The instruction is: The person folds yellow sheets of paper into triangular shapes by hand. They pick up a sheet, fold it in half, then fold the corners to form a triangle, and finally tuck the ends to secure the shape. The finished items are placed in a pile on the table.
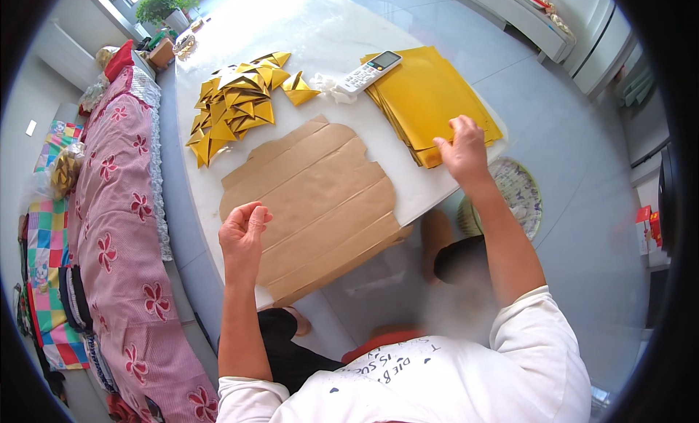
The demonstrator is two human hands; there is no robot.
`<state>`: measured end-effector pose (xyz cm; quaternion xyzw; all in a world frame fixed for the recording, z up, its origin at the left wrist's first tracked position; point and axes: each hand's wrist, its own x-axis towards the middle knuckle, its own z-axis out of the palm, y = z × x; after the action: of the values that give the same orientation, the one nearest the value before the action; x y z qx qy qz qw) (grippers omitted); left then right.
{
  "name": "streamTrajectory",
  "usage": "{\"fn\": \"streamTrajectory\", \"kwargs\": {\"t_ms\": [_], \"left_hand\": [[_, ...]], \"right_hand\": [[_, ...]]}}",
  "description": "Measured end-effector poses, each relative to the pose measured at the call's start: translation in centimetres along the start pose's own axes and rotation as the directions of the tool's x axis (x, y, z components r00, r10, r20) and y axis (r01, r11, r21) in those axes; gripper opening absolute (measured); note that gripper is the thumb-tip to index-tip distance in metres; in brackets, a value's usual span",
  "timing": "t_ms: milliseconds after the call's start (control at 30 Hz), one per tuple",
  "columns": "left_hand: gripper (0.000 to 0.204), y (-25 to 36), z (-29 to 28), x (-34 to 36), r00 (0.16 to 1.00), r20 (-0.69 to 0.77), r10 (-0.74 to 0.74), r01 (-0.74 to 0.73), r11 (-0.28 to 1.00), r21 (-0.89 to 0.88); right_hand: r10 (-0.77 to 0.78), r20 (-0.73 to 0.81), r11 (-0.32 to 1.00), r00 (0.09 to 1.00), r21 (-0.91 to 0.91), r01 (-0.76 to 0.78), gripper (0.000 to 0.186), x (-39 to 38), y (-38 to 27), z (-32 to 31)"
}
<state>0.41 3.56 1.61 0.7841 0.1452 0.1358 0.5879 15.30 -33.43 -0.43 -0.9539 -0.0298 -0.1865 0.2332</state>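
My left hand (244, 234) is raised over the left part of a flat brown cardboard sheet (313, 190), its fingers curled together with nothing visible in them. My right hand (462, 150), thumb and fingers apart, reaches onto a stack of gold paper sheets (415, 88) at the table's right side. A white handheld device (370, 72) with a small screen lies on that stack's upper left corner, beside crumpled white material (331, 88). A pile of folded gold paper pieces (233, 103) sits at the back left, with a separate folded piece (298, 89) at its right.
The white table (269, 19) has rounded corners. Along the left runs a couch with a pink flowered cover (116, 226) and patchwork cloth. A potted plant (156, 6) stands far back. A round patterned object (517, 197) is below the table's right edge; a white cabinet (539, 22) lines the right.
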Motion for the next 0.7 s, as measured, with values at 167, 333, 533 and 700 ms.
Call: {"fn": "streamTrajectory", "kwargs": {"t_ms": [167, 333, 533, 700], "left_hand": [[0.022, -0.6, -0.3, 0.1, 0.999, -0.019, 0.029, -0.027, 0.997, 0.068], [0.022, -0.7, -0.5, -0.2, 0.997, -0.002, 0.081, -0.08, 0.988, 0.129], [0.022, -0.4, -0.8, -0.4, 0.997, -0.007, 0.082, -0.081, 0.992, 0.092], [0.021, -0.6, -1.1, -0.4, 0.996, -0.013, 0.089, -0.088, 0.994, 0.061]], "right_hand": [[-0.123, 0.087, 0.991, 0.989, -0.046, 0.128, 0.048, -1.2, -1.4, 1.5], [-0.083, 0.139, 0.992, 0.987, -0.081, 0.095, 0.05, -1.2, -1.6, 2.3], [-0.086, -0.016, 0.993, 0.996, 0.084, 0.087, 0.025, 0.1, -0.1, 3.6], [-0.03, -0.088, 0.986, 0.996, 0.16, 0.044, 0.009, 1.0, -0.4, 2.6]]}}
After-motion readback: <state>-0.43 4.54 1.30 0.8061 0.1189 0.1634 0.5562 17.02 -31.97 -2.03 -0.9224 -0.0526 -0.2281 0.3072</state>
